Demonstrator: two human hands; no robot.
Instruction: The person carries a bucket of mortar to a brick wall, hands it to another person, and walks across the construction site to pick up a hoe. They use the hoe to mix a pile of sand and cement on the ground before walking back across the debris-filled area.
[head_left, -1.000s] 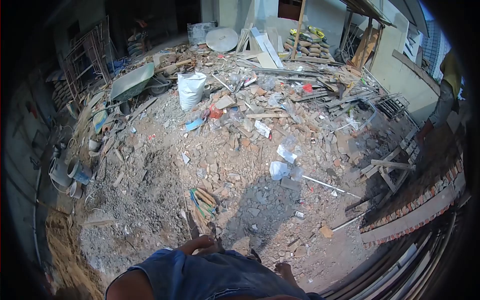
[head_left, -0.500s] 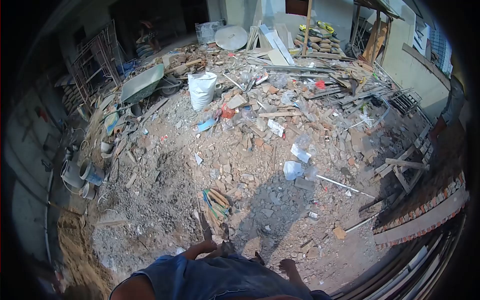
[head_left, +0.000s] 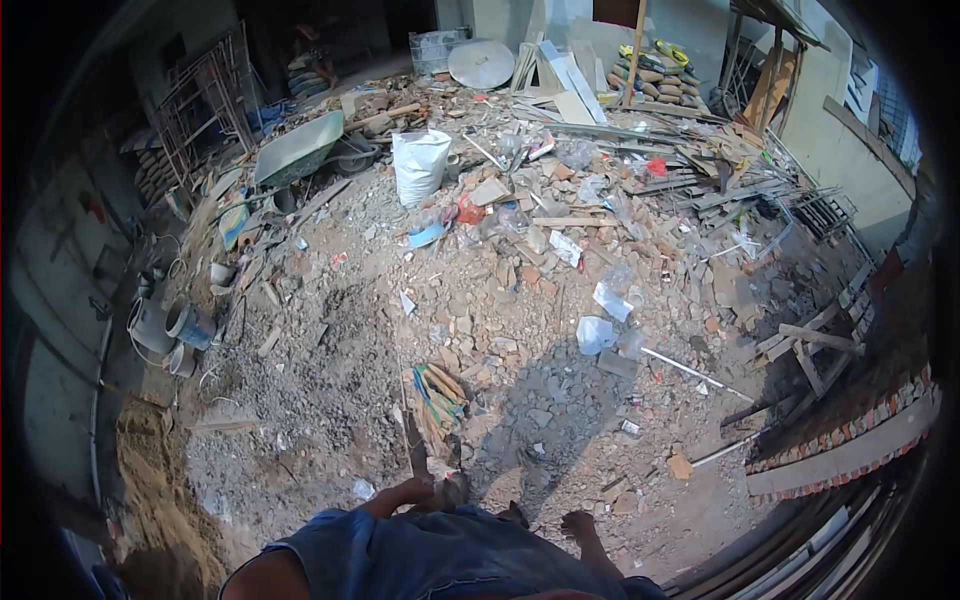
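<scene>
My left hand (head_left: 416, 489) is low in front of my body, its fingers curled closed. A dark, stick-like length (head_left: 416, 450) runs forward over the ground from beside that hand; whether the fingers grip it I cannot make out. Just ahead lies a bundle of brown and green strips (head_left: 438, 393) on the rubble. My right hand (head_left: 578, 526) hangs at my right side with fingers loosely apart, holding nothing I can see. Parts of my feet (head_left: 454, 487) show below my blue clothing (head_left: 420, 555).
Broken rubble (head_left: 480, 340) covers the ground. Farther off are a white sack (head_left: 420, 165), a tipped wheelbarrow (head_left: 298, 150) and plank heaps (head_left: 700, 180). Buckets (head_left: 188, 325) stand left. A wooden frame (head_left: 808, 350), a brick edge (head_left: 850, 440) and long poles (head_left: 810, 550) lie right.
The view has shifted slightly, so the distant objects sit a little farther right and lower. Both hands stay in nearly the same place.
</scene>
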